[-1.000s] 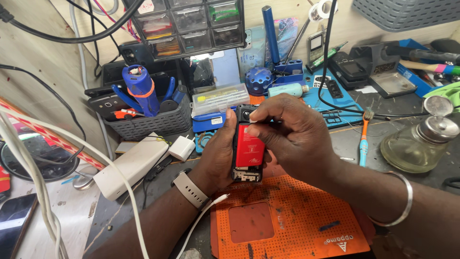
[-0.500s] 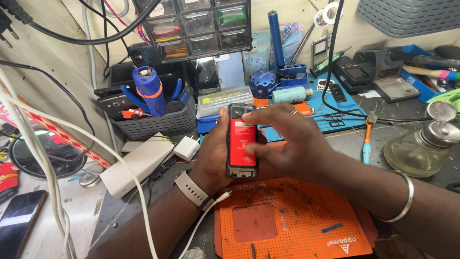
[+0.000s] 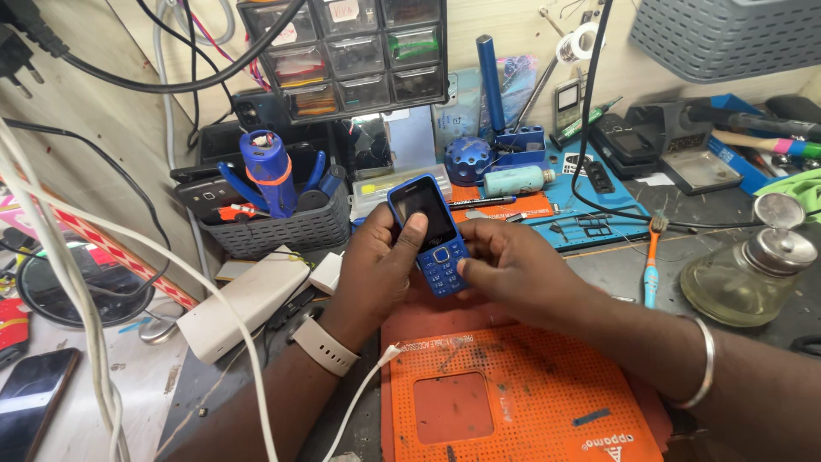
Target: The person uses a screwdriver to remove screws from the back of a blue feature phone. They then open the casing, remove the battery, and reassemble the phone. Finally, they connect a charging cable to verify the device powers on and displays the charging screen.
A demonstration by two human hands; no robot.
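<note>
Phone: a small blue keypad phone (image 3: 430, 235) sits a little above the middle of the frame, held over the top edge of the orange mat, its dark screen and blue keys facing up.
Change: half a second ago the red inside of its back faced the camera; now the front does, so it has been turned over in the hands.
Meaning: by my reading, work on the back has given way to handling the keypad side; the screen looks unlit.
Left hand: the left hand (image 3: 376, 269) wraps the phone's left edge, thumb pressed along the screen's side, fingers curled shut behind it.
Right hand: the right hand (image 3: 513, 265) pinches the phone's lower right corner, thumb tip on the keys.
Wrists: a pale watch strap (image 3: 325, 344) on the left, a silver bangle (image 3: 697, 359) on the right.
Mat: the orange perforated mat (image 3: 513, 393) fills the lower middle of the frame, below the hands.
Cable: a white cable (image 3: 363, 402) ends at the mat's left edge, apart from the phone.
Left of hands: a white power brick (image 3: 244, 304) lies at centre left, with a grey basket of tools (image 3: 278, 227) above it.
Right side: a glass bottle with a metal cap (image 3: 748, 274) stands at the right edge.
Behind: a blue mat (image 3: 599, 201) with small parts and a drawer cabinet (image 3: 342, 51) at the top.
</note>
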